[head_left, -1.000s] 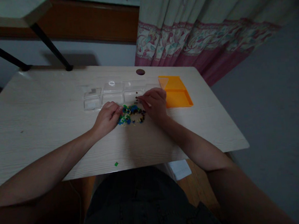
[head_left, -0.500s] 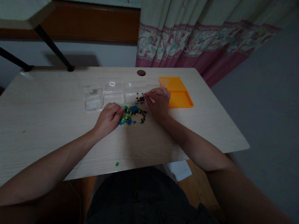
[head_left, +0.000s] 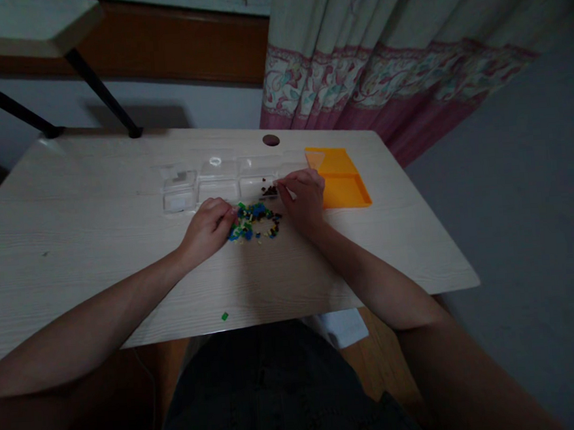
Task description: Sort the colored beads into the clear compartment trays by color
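A small pile of tiny green, blue, yellow and dark pieces (head_left: 254,220) lies on the pale wooden table (head_left: 95,222). My left hand (head_left: 208,226) rests curled at the pile's left edge, fingertips pinched together among the pieces. My right hand (head_left: 304,195) is curled at the pile's upper right, fingertips pinched beside the dark pieces (head_left: 268,191) in a compartment of the clear plastic tray (head_left: 216,180). What either pinch holds is too small to make out.
An orange tray (head_left: 339,177) lies just right of my right hand. A single green piece (head_left: 224,316) sits near the table's front edge. A round cable hole (head_left: 270,140) is at the back. A curtain (head_left: 379,58) hangs behind, and a dark-legged stand (head_left: 96,91) at the back left.
My right hand moved from the pile up to the clear tray, where several dark pieces now lie, then dropped slightly back. My left hand stayed at the pile's left edge.
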Demonstrator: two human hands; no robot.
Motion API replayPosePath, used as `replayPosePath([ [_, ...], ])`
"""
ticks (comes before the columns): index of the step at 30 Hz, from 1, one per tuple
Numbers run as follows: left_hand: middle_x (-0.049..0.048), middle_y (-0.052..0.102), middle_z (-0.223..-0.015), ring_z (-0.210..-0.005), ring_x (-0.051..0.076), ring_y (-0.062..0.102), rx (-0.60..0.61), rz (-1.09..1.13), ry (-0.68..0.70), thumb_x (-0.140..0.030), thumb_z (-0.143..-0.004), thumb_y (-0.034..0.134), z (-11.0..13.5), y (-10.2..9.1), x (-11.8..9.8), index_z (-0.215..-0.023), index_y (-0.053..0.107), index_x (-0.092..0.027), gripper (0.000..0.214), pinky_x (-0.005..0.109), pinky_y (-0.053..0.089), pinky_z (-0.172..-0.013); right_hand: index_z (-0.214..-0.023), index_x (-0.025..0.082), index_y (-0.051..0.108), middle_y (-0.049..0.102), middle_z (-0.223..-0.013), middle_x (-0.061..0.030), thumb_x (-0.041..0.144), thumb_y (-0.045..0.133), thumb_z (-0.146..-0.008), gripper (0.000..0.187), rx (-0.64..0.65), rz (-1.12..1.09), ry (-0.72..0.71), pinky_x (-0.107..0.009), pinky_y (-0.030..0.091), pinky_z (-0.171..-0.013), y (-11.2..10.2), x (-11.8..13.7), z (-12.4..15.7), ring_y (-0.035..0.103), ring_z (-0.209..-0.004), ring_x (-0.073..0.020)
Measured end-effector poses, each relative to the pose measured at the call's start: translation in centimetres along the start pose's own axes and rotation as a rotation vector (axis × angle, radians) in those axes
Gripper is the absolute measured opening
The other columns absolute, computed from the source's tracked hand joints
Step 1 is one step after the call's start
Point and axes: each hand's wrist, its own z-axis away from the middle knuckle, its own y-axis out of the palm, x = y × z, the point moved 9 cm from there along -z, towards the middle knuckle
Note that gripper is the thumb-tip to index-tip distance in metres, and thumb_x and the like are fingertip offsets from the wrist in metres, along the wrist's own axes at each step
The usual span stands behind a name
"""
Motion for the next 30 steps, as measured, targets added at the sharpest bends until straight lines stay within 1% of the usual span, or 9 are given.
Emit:
replayPosePath([
  [6, 0.0042, 0.057, -0.076, -0.079, 0.019, 0.054, -0.012, -0.026, -0.013, -0.033, -0.099, 0.037, 0.0, 0.0, 0.4, -0.079, 0.061, -0.018, 0.035, 0.035, 0.043, -0.079, -0.088, 0.024, 0.073, 0.069, -0.093, -0.004, 0.044, 0.049, -0.096, 0.032, -0.005, 0.013, -0.007, -0.042, 0.036, -0.099, 0.1, 0.1, 0.1, 0.056, -0.099, -0.0215],
  [10, 0.0051, 0.061, -0.083, -0.084, 0.021, 0.055, -0.002, -0.047, -0.024, -0.033, -0.098, 0.041, 0.0, 0.2, 0.4, -0.093, 0.064, -0.019, 0.027, 0.037, 0.043, -0.082, -0.089, 0.024, 0.073, 0.069, -0.093, -0.0042, 0.043, 0.05, -0.096, 0.031, 0.0, 0.02, -0.006, -0.042, 0.036, -0.098, -0.1, 0.3, 0.1, 0.056, -0.099, -0.0217],
  [13, 0.0051, 0.06, -0.085, -0.087, 0.021, 0.055, 0.012, -0.066, -0.022, -0.031, -0.096, 0.045, 0.2, 0.3, 0.2, -0.105, 0.064, -0.019, 0.024, 0.037, 0.043, -0.083, -0.089, 0.024, 0.073, 0.069, -0.093, -0.0045, 0.041, 0.05, -0.096, 0.03, 0.023, 0.008, -0.008, -0.042, 0.036, -0.097, 0.1, 0.3, 0.1, 0.056, -0.098, -0.0218],
  [15, 0.0055, 0.059, -0.087, -0.088, 0.022, 0.054, 0.019, -0.08, -0.019, -0.029, -0.094, 0.047, 0.2, 0.4, 0.1, -0.109, 0.064, -0.02, 0.025, 0.038, 0.043, -0.083, -0.089, 0.024, 0.072, 0.068, -0.093, -0.0045, 0.041, 0.05, -0.096, 0.029, 0.028, -0.005, -0.009, -0.042, 0.036, -0.097, 0.2, 0.2, 0.1, 0.056, -0.098, -0.0218],
  [20, 0.0061, 0.059, -0.088, -0.089, 0.022, 0.053, 0.029, -0.126, -0.005, -0.027, -0.092, 0.05, 0.2, 0.5, 0.0, -0.111, 0.064, -0.02, 0.025, 0.039, 0.043, -0.085, -0.089, 0.025, 0.072, 0.069, -0.094, -0.0038, 0.04, 0.051, -0.095, 0.027, 0.024, -0.03, -0.007, -0.042, 0.035, -0.099, 0.3, 0.1, 0.2, 0.057, -0.099, -0.0212],
  [24, 0.0075, 0.058, -0.089, -0.091, 0.024, 0.053, 0.038, -0.175, -0.005, -0.029, -0.093, 0.049, 0.3, 0.7, 0.2, -0.111, 0.065, -0.019, 0.026, 0.04, 0.043, -0.086, -0.087, 0.024, 0.073, 0.069, -0.093, -0.0042, 0.042, 0.051, -0.095, 0.029, 0.023, -0.026, -0.001, -0.042, 0.036, -0.098, 0.2, 0.2, 0.2, 0.057, -0.099, -0.0216],
  [30, 0.0084, 0.059, -0.092, -0.094, 0.024, 0.053, 0.059, -0.203, -0.025, -0.032, -0.094, 0.048, 0.3, 1.0, 0.4, -0.111, 0.065, -0.018, 0.028, 0.041, 0.044, -0.088, -0.088, 0.024, 0.073, 0.069, -0.093, -0.0038, 0.04, 0.052, -0.095, 0.027, 0.011, -0.028, -0.019, -0.041, 0.036, -0.098, 0.3, 0.3, 0.2, 0.056, -0.1, -0.0209],
])
